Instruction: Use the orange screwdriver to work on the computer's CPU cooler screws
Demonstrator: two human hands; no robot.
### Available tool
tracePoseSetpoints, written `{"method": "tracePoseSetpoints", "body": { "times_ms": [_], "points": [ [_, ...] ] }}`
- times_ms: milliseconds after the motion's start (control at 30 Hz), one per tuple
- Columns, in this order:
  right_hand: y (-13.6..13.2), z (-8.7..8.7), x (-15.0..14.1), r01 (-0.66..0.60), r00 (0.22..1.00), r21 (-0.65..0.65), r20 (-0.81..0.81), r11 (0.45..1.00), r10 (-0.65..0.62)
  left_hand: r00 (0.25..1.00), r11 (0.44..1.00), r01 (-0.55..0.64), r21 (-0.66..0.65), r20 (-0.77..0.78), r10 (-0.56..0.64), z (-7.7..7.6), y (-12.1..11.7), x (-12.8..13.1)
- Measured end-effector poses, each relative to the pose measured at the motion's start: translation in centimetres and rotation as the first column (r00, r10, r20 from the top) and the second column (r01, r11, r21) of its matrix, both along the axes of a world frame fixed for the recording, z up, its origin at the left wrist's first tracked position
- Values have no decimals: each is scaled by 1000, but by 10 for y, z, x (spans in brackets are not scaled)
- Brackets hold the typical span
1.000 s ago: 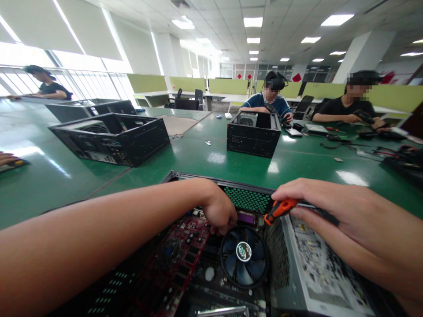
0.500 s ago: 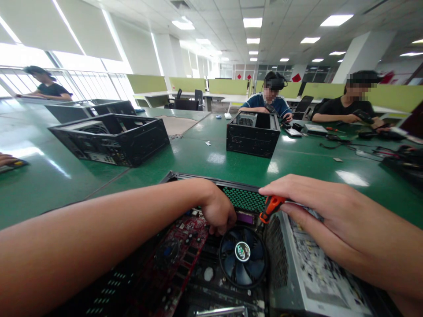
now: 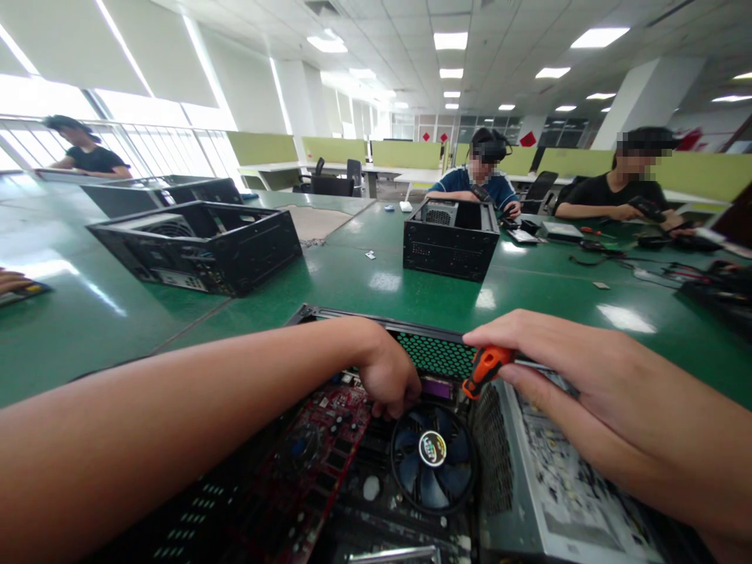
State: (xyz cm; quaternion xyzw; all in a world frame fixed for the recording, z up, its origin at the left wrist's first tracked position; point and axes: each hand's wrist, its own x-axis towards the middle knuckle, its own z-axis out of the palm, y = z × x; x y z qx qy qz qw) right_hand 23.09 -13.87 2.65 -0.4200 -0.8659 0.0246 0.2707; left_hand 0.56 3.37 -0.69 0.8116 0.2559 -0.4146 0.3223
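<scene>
An open computer case (image 3: 435,350) lies in front of me with a red circuit board (image 3: 320,442) and a round cooler fan (image 3: 433,458) inside. My left hand (image 3: 388,374) reaches into the case just left of the fan, its fingers curled downward on something I cannot make out. My right hand (image 3: 581,384) rests over the grey power supply box (image 3: 546,486) and grips an orange-and-black screwdriver (image 3: 486,368), whose handle end points toward the fan.
On the green table stand a black case (image 3: 203,244) at the left and another black case (image 3: 451,237) ahead. Two people sit across the table at the right with tools and cables (image 3: 611,252). Another person (image 3: 85,149) sits far left.
My right hand with the screwdriver has shifted a little to the left, toward the fan. The left hand has stayed in place inside the case.
</scene>
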Motion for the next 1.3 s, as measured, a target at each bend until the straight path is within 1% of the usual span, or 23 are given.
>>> {"method": "tracePoseSetpoints", "body": {
  "times_ms": [100,133,267,333,467,533,633,733,900,1000,1167,1300],
  "points": [
    [-13,-5,5,92,994,65,-66,994,-88,1000,1000,-20,7,7,20,1,-1,-1],
    [-18,-7,8,117,991,60,-66,991,-113,1000,1000,-24,8,9,24,1,-1,-2],
    [-37,-14,12,146,989,-6,40,989,-146,999,999,-43,-9,-10,43,0,-3,-3],
    [-41,-16,11,131,989,5,67,991,-131,998,998,-61,-17,-10,61,-1,-3,-4],
    [-38,-20,4,126,989,33,77,991,-128,996,996,-89,-20,20,89,-3,-3,-7],
    [-35,-22,1,129,989,1,68,992,-129,995,995,-100,-14,21,100,-3,-3,-8],
    [-34,-25,-2,119,992,-29,50,993,-117,997,997,-79,-15,2,79,-3,-3,-8],
    [-34,-27,-2,117,992,-31,60,993,-115,998,998,-57,-10,-1,57,-2,-4,-8],
    [-31,-26,-4,90,995,-10,44,996,-90,997,997,-78,-13,4,78,-3,-4,-9],
    [-29,-25,-5,77,996,-30,53,997,-75,996,996,-90,-24,5,90,-4,-3,-10],
    [-33,-31,2,143,990,-62,22,988,-142,995,994,-102,-30,9,102,-6,-2,-10],
    [-38,-37,12,158,987,-96,15,983,-157,997,996,-83,-30,4,83,-4,-4,-9]
  ]
}}
